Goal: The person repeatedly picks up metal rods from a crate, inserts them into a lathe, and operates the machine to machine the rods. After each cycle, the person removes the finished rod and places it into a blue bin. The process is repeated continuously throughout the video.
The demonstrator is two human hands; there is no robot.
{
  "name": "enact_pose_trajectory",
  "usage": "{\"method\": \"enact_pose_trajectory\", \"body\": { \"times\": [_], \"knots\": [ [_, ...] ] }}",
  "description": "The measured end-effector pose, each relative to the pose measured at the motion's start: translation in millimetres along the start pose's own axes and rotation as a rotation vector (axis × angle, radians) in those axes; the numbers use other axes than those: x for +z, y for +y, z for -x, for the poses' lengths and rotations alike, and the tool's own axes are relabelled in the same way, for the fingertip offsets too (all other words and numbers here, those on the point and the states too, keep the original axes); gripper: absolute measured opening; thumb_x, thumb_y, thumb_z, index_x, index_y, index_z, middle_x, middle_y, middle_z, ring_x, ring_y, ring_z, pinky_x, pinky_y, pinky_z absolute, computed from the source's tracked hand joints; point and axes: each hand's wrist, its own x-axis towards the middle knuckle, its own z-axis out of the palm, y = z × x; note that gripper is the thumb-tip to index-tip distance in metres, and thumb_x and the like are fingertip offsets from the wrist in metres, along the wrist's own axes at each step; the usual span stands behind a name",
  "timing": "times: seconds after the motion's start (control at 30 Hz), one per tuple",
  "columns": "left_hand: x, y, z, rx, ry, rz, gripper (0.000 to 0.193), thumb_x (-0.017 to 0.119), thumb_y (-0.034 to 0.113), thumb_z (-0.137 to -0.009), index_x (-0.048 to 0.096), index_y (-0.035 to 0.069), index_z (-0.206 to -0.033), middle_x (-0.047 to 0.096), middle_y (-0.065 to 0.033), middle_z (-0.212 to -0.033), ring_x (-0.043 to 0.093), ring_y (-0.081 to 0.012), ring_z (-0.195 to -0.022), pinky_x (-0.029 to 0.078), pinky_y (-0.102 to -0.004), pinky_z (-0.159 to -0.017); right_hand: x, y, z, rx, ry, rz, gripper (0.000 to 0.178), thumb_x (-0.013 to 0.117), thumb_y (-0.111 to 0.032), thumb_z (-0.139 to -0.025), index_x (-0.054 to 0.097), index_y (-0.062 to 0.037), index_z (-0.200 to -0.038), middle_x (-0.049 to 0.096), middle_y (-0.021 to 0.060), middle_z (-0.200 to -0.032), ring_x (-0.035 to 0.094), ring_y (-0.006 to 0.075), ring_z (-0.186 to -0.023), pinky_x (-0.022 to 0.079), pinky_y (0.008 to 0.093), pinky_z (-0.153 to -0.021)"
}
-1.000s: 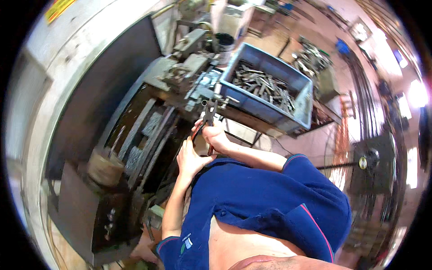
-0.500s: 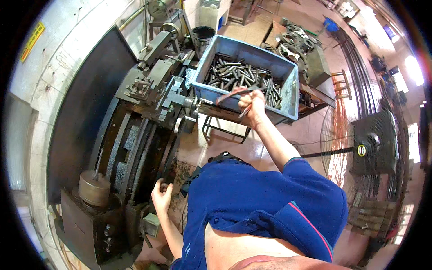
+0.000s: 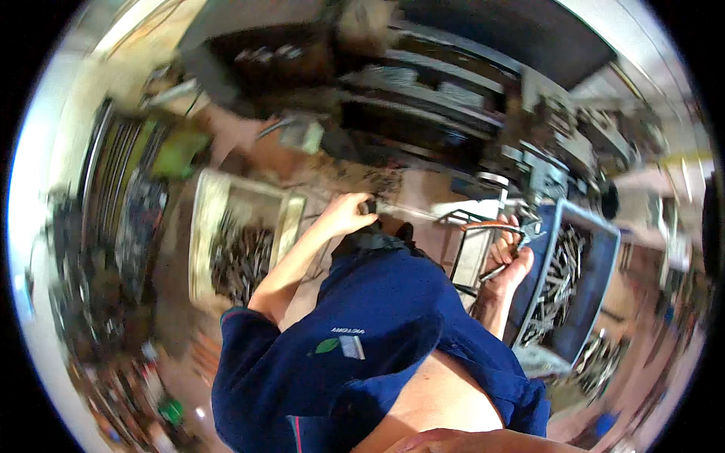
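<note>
Pliers [image 3: 487,225]: in your right hand [image 3: 512,272], fingers wrapped on the handles, jaw end just beside the blue bin [image 3: 545,361] of metal pieces. Your left hand [image 3: 346,215]: fingers closed around a small dark piece [image 3: 370,205], kind unclear. Cream bin [image 3: 205,234], left, also holds metal pieces. Lathe [image 3: 430,98] beyond both hands, blurred.

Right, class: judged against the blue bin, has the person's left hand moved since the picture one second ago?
Yes: the left hand has moved away from the blue bin, and is now apart from the right hand.
</note>
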Motion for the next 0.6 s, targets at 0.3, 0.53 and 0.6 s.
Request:
{"method": "enact_pose_trajectory", "body": {
  "times": [0.3,0.53,0.6],
  "knots": [
    [-23.7,-90.6,69.5,-0.175,0.287,0.151,0.043,0.066,0.022,-0.071,0.056,-0.005,-0.103,0.063,-0.0162,-0.08,0.059,-0.0193,-0.071,0.047,-0.0314,-0.064,31.8,17.9,-19.3,0.165,-0.162,0.154,0.062,0.048,-0.029,-0.077,0.034,0.0071,-0.126,0.046,0.0239,-0.123,0.034,0.0033,-0.044,0.03,0.0158,-0.039],
    [-73.1,-204.8,142.3,-0.564,0.448,0.432,0.036,0.062,0.027,-0.066,0.063,0.0,-0.089,0.063,-0.0197,-0.08,0.062,-0.0304,-0.075,0.049,-0.0361,-0.07,41.5,63.8,-21.9,0.29,-0.202,0.23,0.053,0.038,-0.028,-0.083,0.04,0.0076,-0.122,0.05,0.0232,-0.119,0.034,0.0032,-0.044,0.031,0.0164,-0.04],
    [-71.0,-256.9,160.7,-0.705,0.54,0.17,0.035,0.062,0.026,-0.065,0.063,-0.001,-0.087,0.063,-0.0201,-0.083,0.062,-0.0309,-0.081,0.049,-0.0372,-0.074,55.7,85.8,-14.6,0.299,-0.125,0.279,0.051,0.037,-0.029,-0.085,0.041,0.0082,-0.121,0.05,0.0238,-0.118,0.033,0.003,-0.044,0.03,0.0161,-0.04]
  ]
}}
